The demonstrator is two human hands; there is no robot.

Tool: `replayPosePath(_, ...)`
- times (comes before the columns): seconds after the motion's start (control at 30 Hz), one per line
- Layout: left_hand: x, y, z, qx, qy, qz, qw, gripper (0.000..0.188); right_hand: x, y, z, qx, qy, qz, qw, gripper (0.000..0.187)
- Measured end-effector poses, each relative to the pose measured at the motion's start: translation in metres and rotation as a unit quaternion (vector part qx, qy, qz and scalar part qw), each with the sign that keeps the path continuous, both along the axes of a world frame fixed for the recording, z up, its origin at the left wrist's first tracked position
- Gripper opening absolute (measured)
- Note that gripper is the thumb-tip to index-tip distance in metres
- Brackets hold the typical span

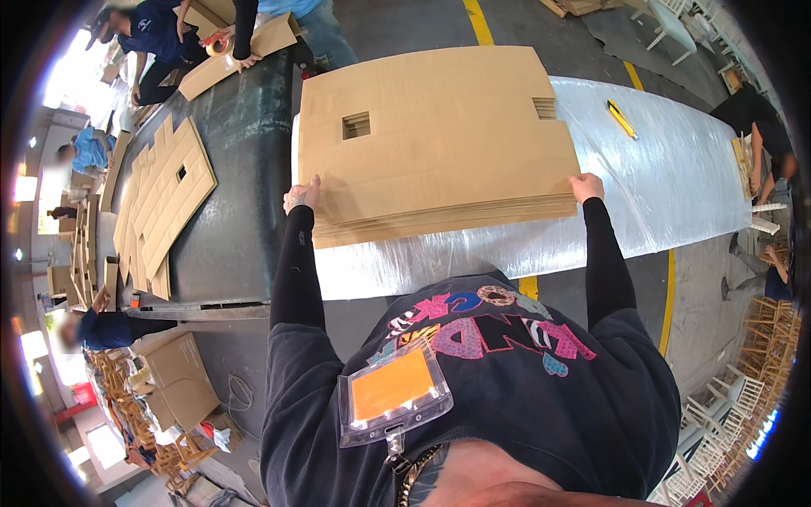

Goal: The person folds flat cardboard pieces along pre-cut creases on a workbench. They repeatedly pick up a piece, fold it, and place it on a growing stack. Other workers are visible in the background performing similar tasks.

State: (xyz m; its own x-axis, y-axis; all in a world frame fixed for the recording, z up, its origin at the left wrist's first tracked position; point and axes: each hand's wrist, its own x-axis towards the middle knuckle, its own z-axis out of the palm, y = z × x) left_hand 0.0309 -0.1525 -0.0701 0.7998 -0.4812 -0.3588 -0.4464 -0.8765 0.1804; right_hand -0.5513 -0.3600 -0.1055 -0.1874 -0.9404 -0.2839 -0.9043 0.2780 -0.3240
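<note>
A stack of flat brown cardboard sheets (448,144) with square cut-outs lies in front of me on a long surface covered in shiny clear plastic film (676,177). My left hand (302,194) grips the stack's left edge near its front corner. At the right edge, my right hand (586,188) is closed round the near corner. Both thumbs show by the top sheet, while most of the other fingers are hidden. To the right of the cardboard, a yellow utility knife (623,119) rests on the film.
On the left stands a dark-topped table (245,194) bearing more slotted cardboard pieces (173,207). Beyond it, a co-worker (160,38) handles a tape dispenser (218,44) at a cardboard piece. Another person (756,127) works at the far right end. White chairs (710,422) stand at lower right.
</note>
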Motion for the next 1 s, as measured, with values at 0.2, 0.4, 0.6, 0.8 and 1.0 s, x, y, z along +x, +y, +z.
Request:
replayPosePath(0.2,0.015,0.041,-0.006,-0.096,-0.027,0.023,0.995,0.067,-0.012,0.006,0.014,-0.008,-0.067,-0.034,0.997,0.051)
replayPosePath(0.4,-0.006,0.107,-0.039,-0.124,0.009,0.047,0.991,0.061,-0.012,0.085,0.004,-0.055,0.09,0.09,0.99,0.088)
replayPosePath(0.6,-0.008,0.116,-0.035,-0.112,0.046,0.082,0.989,0.082,0.09,0.152,0.028,-0.204,0.037,0.512,0.833,0.079)
replayPosePath(0.8,-0.072,0.105,-0.022,-0.167,-0.206,-0.19,0.945,0.092,0.107,0.134,-0.001,-0.277,-0.006,0.506,0.817,0.059)
replayPosePath(1.0,-0.161,0.088,-0.015,-0.146,-0.258,-0.517,0.803,0.064,0.106,0.139,0.026,-0.281,-0.019,0.518,0.808,0.054)
